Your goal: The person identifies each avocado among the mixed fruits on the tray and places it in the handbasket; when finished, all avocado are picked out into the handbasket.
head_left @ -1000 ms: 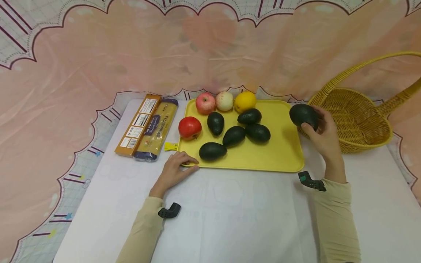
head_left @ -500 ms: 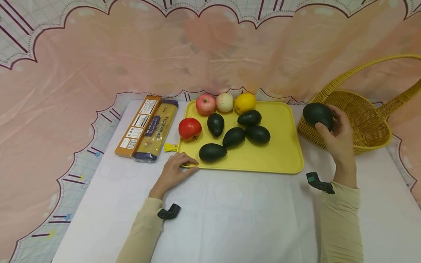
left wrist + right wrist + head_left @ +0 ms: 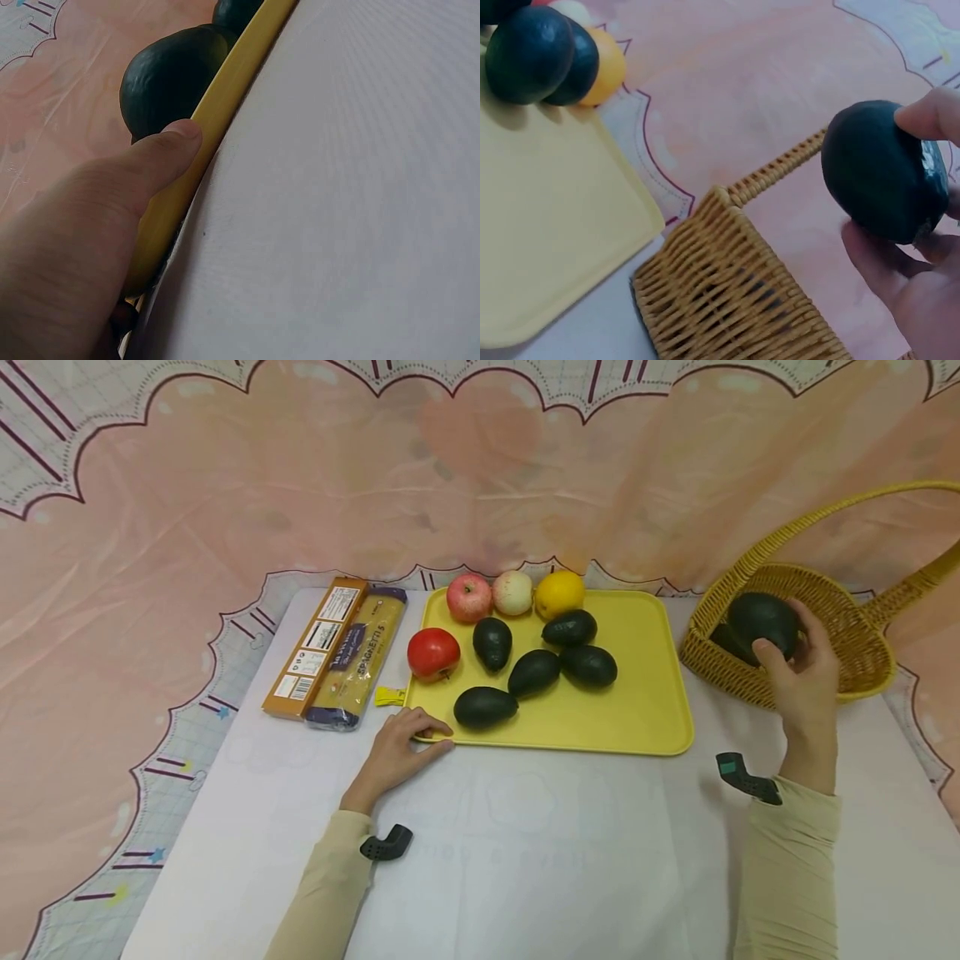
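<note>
My right hand [image 3: 806,668] holds a dark green avocado [image 3: 763,622] over the left part of a yellow wicker basket [image 3: 862,672]. Thumb and fingers lie round the avocado in the right wrist view, where the basket's wall [image 3: 727,292] stands below it. A dark shape [image 3: 731,642] shows beneath the held avocado, inside the basket. At the near left corner of a yellow tray [image 3: 645,718], my left hand [image 3: 397,747] grips the rim, its thumb [image 3: 176,142] lying along the edge beside an avocado [image 3: 169,82].
Several avocados [image 3: 588,667] lie on the tray with a red tomato-like fruit [image 3: 433,653], a pink apple [image 3: 469,597], a pale round fruit [image 3: 513,592] and a yellow fruit [image 3: 559,593]. A spaghetti packet [image 3: 358,656] and an orange-brown box [image 3: 317,647] lie left. The basket's handle [image 3: 817,518] arches high.
My right hand has carried the avocado rightward, from beside the tray's right edge to over the basket. The left hand stays at the tray's corner.
</note>
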Motion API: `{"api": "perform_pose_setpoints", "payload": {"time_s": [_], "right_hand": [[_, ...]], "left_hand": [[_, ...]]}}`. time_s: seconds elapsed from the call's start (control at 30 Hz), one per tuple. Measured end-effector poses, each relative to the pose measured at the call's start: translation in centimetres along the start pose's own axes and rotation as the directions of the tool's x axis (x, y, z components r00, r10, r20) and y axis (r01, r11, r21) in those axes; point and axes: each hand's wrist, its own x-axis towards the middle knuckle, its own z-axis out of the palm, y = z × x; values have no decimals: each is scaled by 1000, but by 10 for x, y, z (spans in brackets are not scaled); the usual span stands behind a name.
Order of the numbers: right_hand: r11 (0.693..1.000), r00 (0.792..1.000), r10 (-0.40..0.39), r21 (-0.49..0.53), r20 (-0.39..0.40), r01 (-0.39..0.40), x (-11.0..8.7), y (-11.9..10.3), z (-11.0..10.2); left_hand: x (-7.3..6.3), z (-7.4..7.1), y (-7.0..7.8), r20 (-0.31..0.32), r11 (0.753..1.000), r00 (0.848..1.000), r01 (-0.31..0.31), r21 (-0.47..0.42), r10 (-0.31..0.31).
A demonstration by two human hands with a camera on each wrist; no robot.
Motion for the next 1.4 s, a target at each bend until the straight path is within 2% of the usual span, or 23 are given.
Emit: {"api": "perform_pose_setpoints", "payload": {"time_s": [0.2, 0.33, 0.57, 0.77, 0.83, 0.9, 1.0, 1.1, 1.27, 1.4], "right_hand": [[1000, 998, 24, 20, -58, -23, 2, 0, -8], [999, 995, 32, -3, -90, -32, 2, 1, -14], [992, 984, 122, -18, -131, -125, 4, 1, -21], [974, 972, 173, -121, -157, -193, 7, -1, -25], [951, 969, 183, -218, -168, -218, 8, -1, -28], [916, 968, 177, -330, -177, -228, 10, 1, -31], [828, 972, 155, -515, -174, -224, 13, 4, -35], [746, 977, 157, -630, -147, -215, 18, 6, -42], [651, 977, 211, -740, -36, -168, 29, 8, -54], [584, 957, 271, -808, 102, -79, 41, 8, -61]], "left_hand": [[0, -1, 1, 2, 1000, 1000, 9, 2, -9], [0, -1, 1, 7, 1000, 1000, 15, 2, -15], [0, -1, 1, 10, 1000, 1000, 17, 9, -17], [-1, -1, 0, 6, 1000, 1000, 7, 12, -7], [-1, -1, 0, 2, 1000, 1000, 7, 7, -7], [0, 0, 0, -2, 1000, 1000, 9, 3, -9], [0, 2, 0, 1, 1000, 1000, 12, 2, -12], [1, 4, 0, 5, 1000, 1000, 9, 4, -9], [1, 4, 1, 1, 1000, 1000, 10, 4, -10], [0, 1, -1, 5, 1000, 1000, 19, 8, -19]]}}
